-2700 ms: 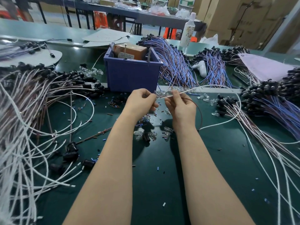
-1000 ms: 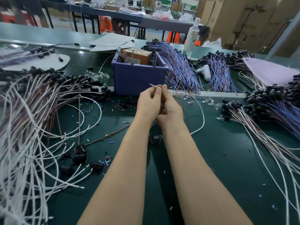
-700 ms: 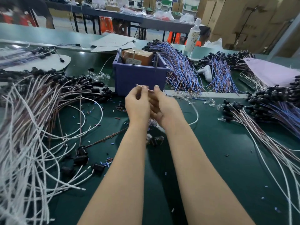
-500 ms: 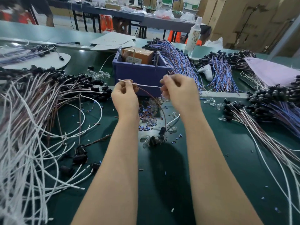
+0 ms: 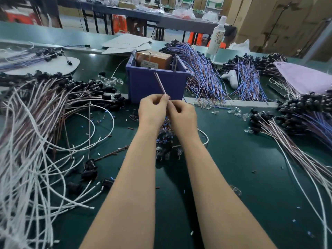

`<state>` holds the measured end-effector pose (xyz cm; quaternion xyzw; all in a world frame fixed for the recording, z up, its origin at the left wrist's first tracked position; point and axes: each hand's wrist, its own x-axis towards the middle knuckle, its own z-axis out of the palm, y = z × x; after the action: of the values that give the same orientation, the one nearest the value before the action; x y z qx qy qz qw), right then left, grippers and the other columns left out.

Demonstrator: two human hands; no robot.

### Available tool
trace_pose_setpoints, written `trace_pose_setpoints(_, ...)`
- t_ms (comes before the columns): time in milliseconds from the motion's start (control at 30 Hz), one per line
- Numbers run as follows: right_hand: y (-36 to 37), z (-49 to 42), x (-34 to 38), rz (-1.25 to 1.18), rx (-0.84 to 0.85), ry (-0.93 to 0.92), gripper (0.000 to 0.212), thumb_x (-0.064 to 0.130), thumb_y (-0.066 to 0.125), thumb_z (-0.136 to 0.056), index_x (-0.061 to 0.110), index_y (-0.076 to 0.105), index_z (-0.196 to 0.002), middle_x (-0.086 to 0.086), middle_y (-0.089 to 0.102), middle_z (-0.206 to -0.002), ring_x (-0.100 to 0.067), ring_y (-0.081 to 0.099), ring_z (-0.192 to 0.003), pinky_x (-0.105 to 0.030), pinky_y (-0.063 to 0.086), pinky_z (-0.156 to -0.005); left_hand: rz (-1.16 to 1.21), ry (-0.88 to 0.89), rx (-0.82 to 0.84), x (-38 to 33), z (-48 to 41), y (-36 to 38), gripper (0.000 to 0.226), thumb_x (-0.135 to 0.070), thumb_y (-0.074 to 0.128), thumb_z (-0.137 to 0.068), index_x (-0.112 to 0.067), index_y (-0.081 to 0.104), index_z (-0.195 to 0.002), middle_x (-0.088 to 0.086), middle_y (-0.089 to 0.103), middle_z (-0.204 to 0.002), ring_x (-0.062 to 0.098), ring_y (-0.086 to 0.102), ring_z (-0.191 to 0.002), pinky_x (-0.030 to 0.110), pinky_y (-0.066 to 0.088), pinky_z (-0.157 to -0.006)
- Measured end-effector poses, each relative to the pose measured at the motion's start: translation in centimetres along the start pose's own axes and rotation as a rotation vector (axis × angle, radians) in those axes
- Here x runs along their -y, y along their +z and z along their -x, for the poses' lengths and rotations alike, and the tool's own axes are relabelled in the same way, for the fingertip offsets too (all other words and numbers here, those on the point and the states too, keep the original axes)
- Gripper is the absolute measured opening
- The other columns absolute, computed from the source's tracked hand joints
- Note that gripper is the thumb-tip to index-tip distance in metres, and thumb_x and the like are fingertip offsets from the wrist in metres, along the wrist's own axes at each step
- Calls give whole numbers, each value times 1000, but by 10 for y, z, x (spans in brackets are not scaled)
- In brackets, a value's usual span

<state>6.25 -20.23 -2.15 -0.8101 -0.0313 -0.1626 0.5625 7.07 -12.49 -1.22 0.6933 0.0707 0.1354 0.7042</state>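
Note:
My left hand (image 5: 152, 109) and my right hand (image 5: 183, 115) meet in front of the purple bin (image 5: 143, 83). Both pinch a thin white and brown wire pair (image 5: 159, 83) whose free ends stick up and to the left past my left fingers. The rest of this wire drops behind my hands; a white loop (image 5: 205, 136) shows beside my right wrist. Below my hands lies a small heap of black sockets and clear bulbs (image 5: 164, 150) on the green mat.
A big tangle of white and brown wires with black sockets (image 5: 36, 126) fills the left. Blue-purple wire bundles (image 5: 203, 76) lie behind the bin, more socketed wires (image 5: 296, 123) at the right. A white bottle (image 5: 216, 36), loose clear bulbs (image 5: 237, 112) and a pink sheet (image 5: 303, 78) lie beyond.
My hands, spread apart with the wire stretched level between them half a second ago, have come back together. The wire ends now point up toward the bin.

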Motion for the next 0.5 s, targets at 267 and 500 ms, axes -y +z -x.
trace_pose_setpoints(267,-4,-4,-2,-69,-92,71,19,16,52,-94,10,70,-95,-2,65,-79,-19,60,-78,-34,50,-75,115,-54,-83,-7,-3,-7,21,-16,47,-99,-17,59,-83,-1,67,-77,10,65,-72,25,53,-71)
trace_pose_setpoints(500,-8,-2,3,-90,-234,32,15,12,45,-97,18,57,-105,-2,62,-81,-27,66,-79,-45,53,-79,-11,40,-126,-8,-10,-7,19,-18,45,-99,-15,60,-88,-6,56,-61,5,55,-53,21,42,-56)
